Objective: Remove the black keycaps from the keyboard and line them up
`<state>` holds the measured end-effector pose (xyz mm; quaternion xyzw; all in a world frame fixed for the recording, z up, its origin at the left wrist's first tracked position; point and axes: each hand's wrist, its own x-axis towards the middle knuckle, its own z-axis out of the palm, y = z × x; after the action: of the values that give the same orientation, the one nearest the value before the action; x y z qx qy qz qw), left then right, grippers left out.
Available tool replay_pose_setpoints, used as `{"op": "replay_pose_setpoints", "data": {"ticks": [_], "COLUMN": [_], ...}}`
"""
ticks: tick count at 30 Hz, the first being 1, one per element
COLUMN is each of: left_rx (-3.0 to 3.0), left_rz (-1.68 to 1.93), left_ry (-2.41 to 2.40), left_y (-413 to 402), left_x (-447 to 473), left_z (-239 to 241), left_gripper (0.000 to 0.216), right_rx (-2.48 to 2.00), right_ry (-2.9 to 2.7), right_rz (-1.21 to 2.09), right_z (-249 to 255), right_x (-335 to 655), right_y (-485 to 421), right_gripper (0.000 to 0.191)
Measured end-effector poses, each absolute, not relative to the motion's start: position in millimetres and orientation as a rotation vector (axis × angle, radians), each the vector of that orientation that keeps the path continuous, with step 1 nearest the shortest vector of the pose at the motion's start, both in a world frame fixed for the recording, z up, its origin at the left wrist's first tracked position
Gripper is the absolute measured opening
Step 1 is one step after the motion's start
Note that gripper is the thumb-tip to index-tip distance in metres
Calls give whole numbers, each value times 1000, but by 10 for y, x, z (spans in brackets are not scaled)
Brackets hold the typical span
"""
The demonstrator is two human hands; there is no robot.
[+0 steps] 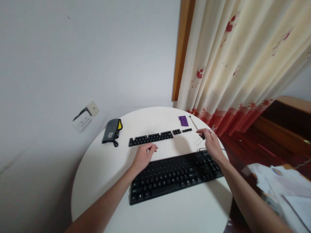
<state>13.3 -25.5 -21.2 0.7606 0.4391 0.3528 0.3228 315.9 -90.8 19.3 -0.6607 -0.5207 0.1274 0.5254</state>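
Note:
My left hand [143, 157] rests over the upper left part of a black keyboard [167, 174], its fingers curled in. What it holds, if anything, is hidden. Over the keyboard's upper right corner, my right hand [211, 140] grips a wire keycap puller [199, 141]; thin wire loops stick out on both sides of the fingers, with a dark handle part between. Behind the keyboard lie rows of loose black keycaps [150, 138], with smaller groups of keycaps [182, 131] to their right.
A grey pouch [111, 131] with a yellow inside lies at the left of the round white table [97, 181]. At the back right are a purple cloth [183, 120] and a thin stick [193, 122]. Papers [279, 191] are at the right, below a curtain [230, 64].

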Motion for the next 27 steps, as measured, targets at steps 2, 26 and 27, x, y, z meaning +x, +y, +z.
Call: {"op": "replay_pose_setpoints", "data": {"ticks": [2, 26, 27], "left_rx": [2015, 2115, 2119], "left_rz": [884, 656, 656], "left_ry": [1116, 1038, 1033], "left_y": [-281, -396, -398], "left_x": [148, 281, 281], "left_z": [-210, -270, -270], "left_gripper": [34, 31, 30], "right_rx": [-1590, -1870, -1918], "right_ry": [-1191, -1645, -1657], "right_rz": [274, 315, 289], "right_z": [184, -270, -273], "right_x": [3228, 2942, 2935], "right_y": [-1138, -1604, -1602], "right_gripper": [48, 28, 27]}}
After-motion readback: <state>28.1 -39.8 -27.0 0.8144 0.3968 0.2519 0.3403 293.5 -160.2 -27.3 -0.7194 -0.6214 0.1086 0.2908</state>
